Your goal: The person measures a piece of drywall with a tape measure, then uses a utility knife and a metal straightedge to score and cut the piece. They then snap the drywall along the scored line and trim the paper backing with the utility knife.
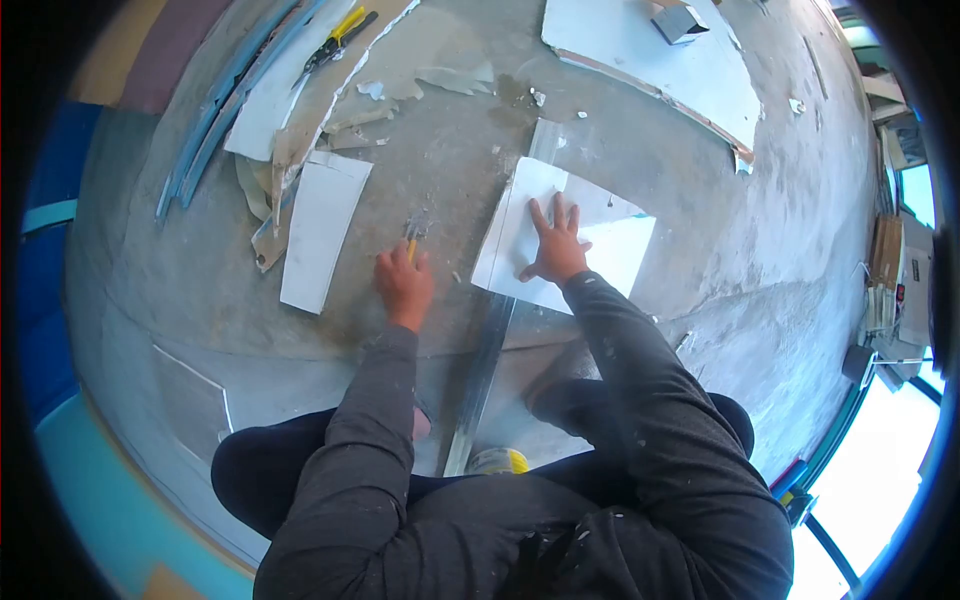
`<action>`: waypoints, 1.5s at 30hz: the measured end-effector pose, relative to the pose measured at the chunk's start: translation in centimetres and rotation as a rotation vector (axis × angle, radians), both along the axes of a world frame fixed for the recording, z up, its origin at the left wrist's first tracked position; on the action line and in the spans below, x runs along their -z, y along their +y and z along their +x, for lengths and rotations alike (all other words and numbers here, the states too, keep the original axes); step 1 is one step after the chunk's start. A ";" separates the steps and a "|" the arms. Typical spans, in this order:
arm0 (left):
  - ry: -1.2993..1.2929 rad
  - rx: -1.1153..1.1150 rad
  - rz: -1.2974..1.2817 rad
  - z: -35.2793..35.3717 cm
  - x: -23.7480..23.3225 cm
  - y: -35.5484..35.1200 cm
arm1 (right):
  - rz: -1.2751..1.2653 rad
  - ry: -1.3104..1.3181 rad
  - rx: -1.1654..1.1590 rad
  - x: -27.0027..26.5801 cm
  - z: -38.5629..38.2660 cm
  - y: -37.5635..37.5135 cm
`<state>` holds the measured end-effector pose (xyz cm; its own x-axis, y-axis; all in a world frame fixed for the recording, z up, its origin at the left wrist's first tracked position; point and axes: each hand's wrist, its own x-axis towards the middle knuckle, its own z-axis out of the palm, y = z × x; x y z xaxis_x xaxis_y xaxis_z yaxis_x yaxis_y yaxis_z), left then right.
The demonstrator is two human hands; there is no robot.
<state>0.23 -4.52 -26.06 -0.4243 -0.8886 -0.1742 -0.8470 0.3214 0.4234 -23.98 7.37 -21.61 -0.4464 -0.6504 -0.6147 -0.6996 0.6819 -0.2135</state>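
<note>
Right hand (556, 248) lies flat, fingers spread, on the white board (612, 252); left hand (404, 283) clenches a knife (413, 235) beside it. No cut shows yet.

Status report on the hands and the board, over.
Left hand shut on yellow-handled tool. Right hand flat on white board, across metal rail. Offcut beside left hand, apart.

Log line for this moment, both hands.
left hand: grips yellow-handled tool | right hand: flat, open, on white board | metal strip: passes under board
</note>
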 end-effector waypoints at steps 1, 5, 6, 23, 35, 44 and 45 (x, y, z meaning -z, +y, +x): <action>0.000 0.086 0.102 -0.7 -0.3 -0.6 | 0.013 0.001 0.007 -0.1 -0.1 -0.1; 0.126 0.433 0.586 -5.6 -3.7 1.3 | 0.011 0.009 0.022 -0.1 0.1 -0.2; 0.096 0.518 0.556 -6.8 -5.2 1.8 | 0.015 0.009 0.029 -0.2 0.1 -0.3; -0.014 0.189 0.477 -9.3 -1.9 1.0 | 0.011 0.050 -0.028 -0.7 -0.1 -0.5; -0.192 0.083 -0.167 2.6 3.5 -1.8 | -0.149 -0.039 -0.032 -0.9 -10.8 -3.7; 0.171 -0.015 0.279 5.4 0.0 -2.6 | -0.300 -0.027 -0.302 -17.3 -8.2 3.0; 0.273 -0.039 0.318 5.0 -0.5 -2.2 | -0.337 0.023 -0.325 -18.2 -8.4 4.2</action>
<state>5.18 -6.70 -25.61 -0.4599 -0.8250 -0.3285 -0.6987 0.1079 0.7073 -32.42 11.58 -3.40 -0.1978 -0.9203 -0.3377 -0.8726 0.3222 -0.3672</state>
